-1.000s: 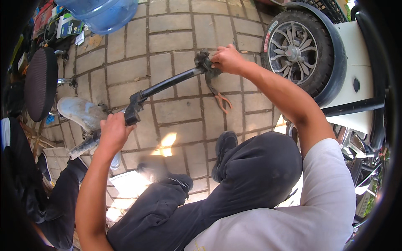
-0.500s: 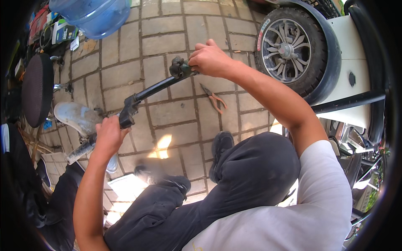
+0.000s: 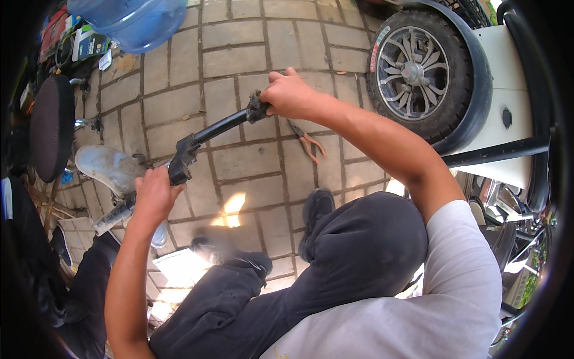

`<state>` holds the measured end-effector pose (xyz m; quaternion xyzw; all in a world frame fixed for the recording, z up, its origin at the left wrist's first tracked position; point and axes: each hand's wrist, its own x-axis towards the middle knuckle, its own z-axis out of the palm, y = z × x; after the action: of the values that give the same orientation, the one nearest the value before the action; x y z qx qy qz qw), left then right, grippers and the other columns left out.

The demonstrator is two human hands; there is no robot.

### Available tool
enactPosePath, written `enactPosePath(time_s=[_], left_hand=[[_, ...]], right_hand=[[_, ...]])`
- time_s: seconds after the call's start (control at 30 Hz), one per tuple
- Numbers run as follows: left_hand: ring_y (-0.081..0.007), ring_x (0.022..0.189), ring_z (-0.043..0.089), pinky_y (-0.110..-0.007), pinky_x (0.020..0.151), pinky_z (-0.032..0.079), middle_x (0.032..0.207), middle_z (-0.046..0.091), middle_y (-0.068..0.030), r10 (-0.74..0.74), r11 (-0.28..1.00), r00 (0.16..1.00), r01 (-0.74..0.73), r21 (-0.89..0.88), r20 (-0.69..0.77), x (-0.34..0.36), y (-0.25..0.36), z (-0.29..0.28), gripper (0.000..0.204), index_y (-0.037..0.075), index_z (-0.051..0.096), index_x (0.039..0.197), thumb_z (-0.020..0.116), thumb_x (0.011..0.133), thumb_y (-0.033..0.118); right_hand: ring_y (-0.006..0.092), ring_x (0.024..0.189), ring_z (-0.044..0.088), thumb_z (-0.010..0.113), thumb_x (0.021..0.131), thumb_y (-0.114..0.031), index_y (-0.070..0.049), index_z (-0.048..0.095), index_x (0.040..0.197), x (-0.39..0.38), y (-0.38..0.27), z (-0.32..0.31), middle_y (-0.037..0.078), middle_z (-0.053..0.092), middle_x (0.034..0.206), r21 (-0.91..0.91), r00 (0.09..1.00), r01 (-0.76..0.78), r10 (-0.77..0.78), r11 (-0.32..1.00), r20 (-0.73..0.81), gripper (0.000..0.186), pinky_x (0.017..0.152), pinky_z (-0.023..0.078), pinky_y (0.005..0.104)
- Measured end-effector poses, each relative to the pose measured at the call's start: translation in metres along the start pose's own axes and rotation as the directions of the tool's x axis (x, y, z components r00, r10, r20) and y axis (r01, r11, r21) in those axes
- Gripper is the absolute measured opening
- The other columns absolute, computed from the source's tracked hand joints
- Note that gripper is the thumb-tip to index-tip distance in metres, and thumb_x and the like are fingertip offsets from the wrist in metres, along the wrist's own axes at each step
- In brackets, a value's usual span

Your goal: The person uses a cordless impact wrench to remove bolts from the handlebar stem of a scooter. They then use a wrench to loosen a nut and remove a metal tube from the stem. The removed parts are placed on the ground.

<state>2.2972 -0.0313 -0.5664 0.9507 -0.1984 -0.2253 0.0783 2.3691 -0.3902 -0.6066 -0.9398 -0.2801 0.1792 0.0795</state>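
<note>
Above the paving I hold a long black metal rod slantwise. A bracket-like joint sits near its middle and a knobbly fitting at its far right end. My left hand is wrapped round the lower part, just below the joint; a dull grey tube end sticks out past it at lower left. At the other end my right hand is closed on the knobbly fitting, its fingertips partly hidden behind the hand. Pliers with orange handles lie on the ground below my right hand.
A wheel with a silver rim stands at the right beside a white vehicle panel. On the left are a round dark stool seat, a blue plastic tub and another person's shoe. White paper lies near my legs.
My right hand has shifted slightly left and its grip on the rod's end fitting has changed. My left hand stays in nearly the same place on the rod.
</note>
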Motion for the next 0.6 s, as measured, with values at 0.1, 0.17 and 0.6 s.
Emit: enactPosePath(time_s=[0.1, 0.17, 0.6], left_hand=[[-0.0361, 0.092, 0.053, -0.044, 0.077, 0.035, 0.092, 0.060, -0.0163, -0.040, 0.998, 0.997, 0.042, -0.038, 0.062, 0.000, 0.002, -0.006, 0.035, 0.002, 0.055, 0.098, 0.073, 0.076, 0.022], [-0.0361, 0.092, 0.052, -0.044, 0.076, 0.035, 0.092, 0.060, -0.0163, -0.026, 0.999, 0.999, 0.028, -0.042, 0.034, 0.001, 0.002, -0.004, 0.034, 0.002, 0.055, 0.097, 0.073, 0.076, 0.022], [-0.0346, 0.088, 0.053, -0.045, 0.074, 0.034, 0.091, 0.060, -0.0144, 0.004, 1.000, 1.000, -0.003, -0.015, 0.021, 0.000, -0.004, 0.000, 0.036, 0.003, 0.054, 0.095, 0.074, 0.075, 0.026]], right_hand=[[0.0197, 0.094, 0.052, 0.071, 0.073, -0.020, -0.015, 0.065, 0.082, -0.001, -0.004, 0.019, -0.004, 0.064, 0.076, -0.019, 0.985, -0.018, 0.015, 1.000, -0.170, 0.012, 0.077, 0.033, 0.0396], [0.0185, 0.093, 0.052, 0.070, 0.073, -0.020, -0.015, 0.062, 0.080, -0.004, -0.004, 0.029, -0.005, 0.064, 0.076, -0.039, 0.958, -0.031, 0.018, 0.999, -0.285, 0.012, 0.078, 0.033, 0.0386], [0.0165, 0.087, 0.054, 0.068, 0.072, -0.015, -0.017, 0.060, 0.077, -0.034, 0.021, 0.043, -0.007, 0.064, 0.080, -0.003, 0.882, -0.128, 0.113, 0.992, -0.458, 0.010, 0.077, 0.033, 0.0371]])
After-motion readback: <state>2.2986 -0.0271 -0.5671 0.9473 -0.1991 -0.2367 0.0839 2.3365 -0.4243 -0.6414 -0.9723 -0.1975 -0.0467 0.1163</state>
